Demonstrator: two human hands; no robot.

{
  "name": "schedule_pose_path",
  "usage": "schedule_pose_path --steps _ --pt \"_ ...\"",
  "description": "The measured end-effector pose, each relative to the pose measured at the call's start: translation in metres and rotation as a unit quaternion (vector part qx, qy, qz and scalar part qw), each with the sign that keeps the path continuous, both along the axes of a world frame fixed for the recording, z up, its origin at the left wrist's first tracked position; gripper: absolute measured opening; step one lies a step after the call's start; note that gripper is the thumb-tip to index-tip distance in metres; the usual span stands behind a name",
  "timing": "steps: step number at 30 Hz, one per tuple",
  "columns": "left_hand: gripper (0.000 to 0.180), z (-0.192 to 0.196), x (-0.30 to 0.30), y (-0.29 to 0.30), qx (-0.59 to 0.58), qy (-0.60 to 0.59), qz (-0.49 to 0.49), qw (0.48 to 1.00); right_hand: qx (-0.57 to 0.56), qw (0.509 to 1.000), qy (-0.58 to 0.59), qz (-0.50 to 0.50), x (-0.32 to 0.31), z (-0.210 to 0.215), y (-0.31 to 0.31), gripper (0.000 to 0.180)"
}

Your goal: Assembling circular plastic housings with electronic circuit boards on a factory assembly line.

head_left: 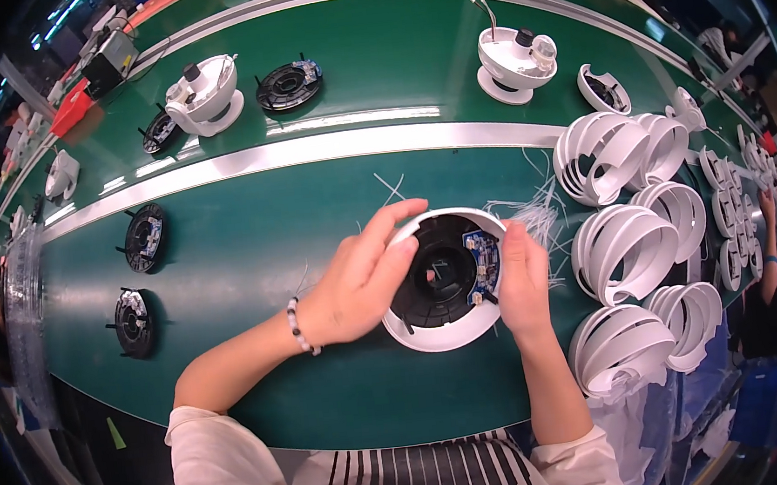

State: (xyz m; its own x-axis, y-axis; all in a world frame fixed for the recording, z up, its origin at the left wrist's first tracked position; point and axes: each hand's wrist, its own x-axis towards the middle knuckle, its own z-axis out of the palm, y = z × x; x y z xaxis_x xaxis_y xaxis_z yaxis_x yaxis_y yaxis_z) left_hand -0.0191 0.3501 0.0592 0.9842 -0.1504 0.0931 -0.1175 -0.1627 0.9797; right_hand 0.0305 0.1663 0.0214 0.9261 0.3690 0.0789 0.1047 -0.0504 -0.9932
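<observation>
A round white plastic housing (446, 333) lies on the green bench in front of me, with a black disc part (440, 273) and a small blue circuit board (483, 259) set inside it. My left hand (359, 278) grips the housing's left rim, fingers curled over its top edge. My right hand (523, 276) holds the right rim beside the circuit board. A bead bracelet sits on my left wrist.
Several white curved shells (618, 244) are stacked at the right. Loose white cable ties (535, 214) lie behind the housing. Black disc parts (143, 238) lie at the left. White assembled bases (204, 96) ride the green conveyor (371, 57) beyond a metal rail. Another person stands at far right.
</observation>
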Motion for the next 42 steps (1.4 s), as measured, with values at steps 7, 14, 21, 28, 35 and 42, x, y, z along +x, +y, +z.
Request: schedule_pose_path --steps 7,14,21,28,35,42 --pt "0.031 -0.007 -0.01 0.0 0.005 -0.128 -0.014 0.992 0.019 0.995 -0.092 -0.022 -0.007 -0.002 0.002 0.052" --pt "0.044 -0.001 -0.008 0.002 0.196 -0.266 -0.091 0.939 0.061 0.965 -0.255 -0.009 0.002 0.005 0.002 0.036" --pt "0.047 0.008 -0.018 -0.009 0.233 -0.318 -0.19 0.899 0.075 0.933 -0.35 -0.032 -0.013 0.024 -0.004 0.047" --pt "0.049 0.004 -0.008 -0.01 0.077 -0.136 -0.037 0.987 0.052 0.975 -0.207 -0.062 -0.012 0.023 -0.003 0.059" --pt "0.038 -0.009 0.098 0.007 -0.419 0.307 0.06 0.852 0.093 0.946 -0.235 -0.204 0.0 0.03 -0.009 0.071" --pt "0.041 -0.028 0.176 0.011 -0.442 0.297 0.05 0.845 0.046 0.896 -0.385 -0.218 0.004 0.028 -0.013 0.055"
